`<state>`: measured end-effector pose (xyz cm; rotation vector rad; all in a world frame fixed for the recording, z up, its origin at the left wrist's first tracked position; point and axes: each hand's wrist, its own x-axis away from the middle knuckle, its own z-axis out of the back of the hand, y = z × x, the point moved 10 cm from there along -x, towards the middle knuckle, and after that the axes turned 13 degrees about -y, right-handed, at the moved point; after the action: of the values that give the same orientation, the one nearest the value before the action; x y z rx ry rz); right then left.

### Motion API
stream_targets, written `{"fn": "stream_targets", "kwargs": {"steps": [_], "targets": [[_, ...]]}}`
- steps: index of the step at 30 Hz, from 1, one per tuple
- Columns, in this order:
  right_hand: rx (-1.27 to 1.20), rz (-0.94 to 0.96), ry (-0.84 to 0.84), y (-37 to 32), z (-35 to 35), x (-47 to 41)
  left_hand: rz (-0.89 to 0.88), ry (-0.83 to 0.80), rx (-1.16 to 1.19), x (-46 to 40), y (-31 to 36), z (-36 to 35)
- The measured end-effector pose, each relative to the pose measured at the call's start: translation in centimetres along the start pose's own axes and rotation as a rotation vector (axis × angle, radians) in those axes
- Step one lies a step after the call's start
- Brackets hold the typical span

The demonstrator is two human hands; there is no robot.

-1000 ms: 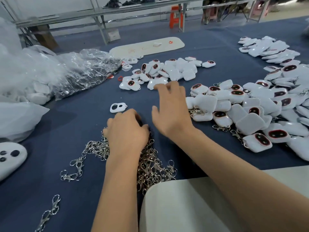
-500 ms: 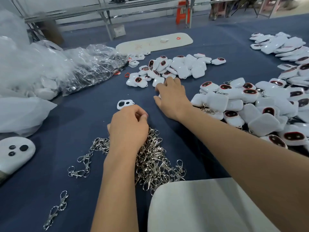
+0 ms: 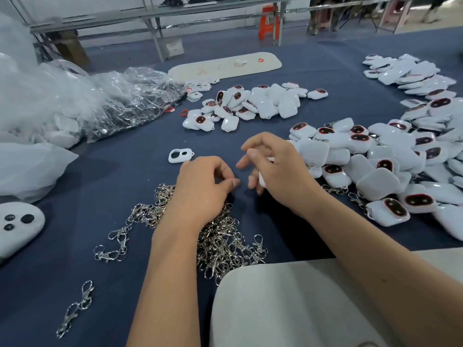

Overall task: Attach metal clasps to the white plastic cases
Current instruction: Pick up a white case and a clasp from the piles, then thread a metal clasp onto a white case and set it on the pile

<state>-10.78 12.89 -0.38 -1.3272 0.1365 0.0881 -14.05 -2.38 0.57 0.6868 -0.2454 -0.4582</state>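
A heap of silver metal clasps (image 3: pixel 220 241) lies on the blue table cloth in front of me. My left hand (image 3: pixel 203 189) hovers over the heap with its fingers curled, thumb and forefinger pinched together as on a clasp that the fingers hide. My right hand (image 3: pixel 275 169) is just to the right of it, fingers curled round a white plastic case (image 3: pixel 262 180) that shows only as a white edge in the palm. The two hands nearly touch at the fingertips.
White cases with clasps on them (image 3: pixel 375 156) are piled at the right, and bare cases (image 3: pixel 265 101) at the centre back. A white ring-shaped part (image 3: pixel 180 155) lies left of my hands. Clear plastic bags (image 3: pixel 130 101) fill the left. A pale board (image 3: pixel 288 309) sits near me.
My right hand has drawn back from the centre pile toward me with a case in it. My left hand has lifted from the clasp heap toward the right hand.
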Motion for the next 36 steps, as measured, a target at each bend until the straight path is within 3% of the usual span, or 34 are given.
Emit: {"fn": "stream_targets", "kwargs": {"steps": [4, 9, 14, 22, 27, 32, 36], "targets": [[-0.027, 0.058, -0.156, 0.0, -0.5, 1.6, -0.069, 0.115, 0.293, -0.1, 0.5, 0.5], [-0.084, 0.061, -0.042, 0.4, 0.8, 1.8, -0.070, 0.079, 0.516, -0.3, 0.8, -1.3], [-0.152, 0.014, -0.029, 1.0, 1.1, 1.6, -0.064, 0.019, 0.699, -0.4, 0.7, -1.9], [-0.186, 0.001, -0.022, 1.0, 0.9, 1.2, -0.082, 0.039, 0.557, -0.2, 1.3, -1.7], [-0.175, -0.014, -0.010, 1.2, 0.8, 1.1, -0.111, 0.106, 0.265, -0.4, 2.0, -1.4], [-0.116, -0.017, 0.024, 1.0, 0.8, 1.2, -0.128, 0.133, 0.115, -0.3, 2.2, -1.4], [-0.107, 0.005, 0.039, 0.8, 0.9, 1.3, -0.122, 0.154, 0.146, -0.2, 2.1, -1.4]]}}
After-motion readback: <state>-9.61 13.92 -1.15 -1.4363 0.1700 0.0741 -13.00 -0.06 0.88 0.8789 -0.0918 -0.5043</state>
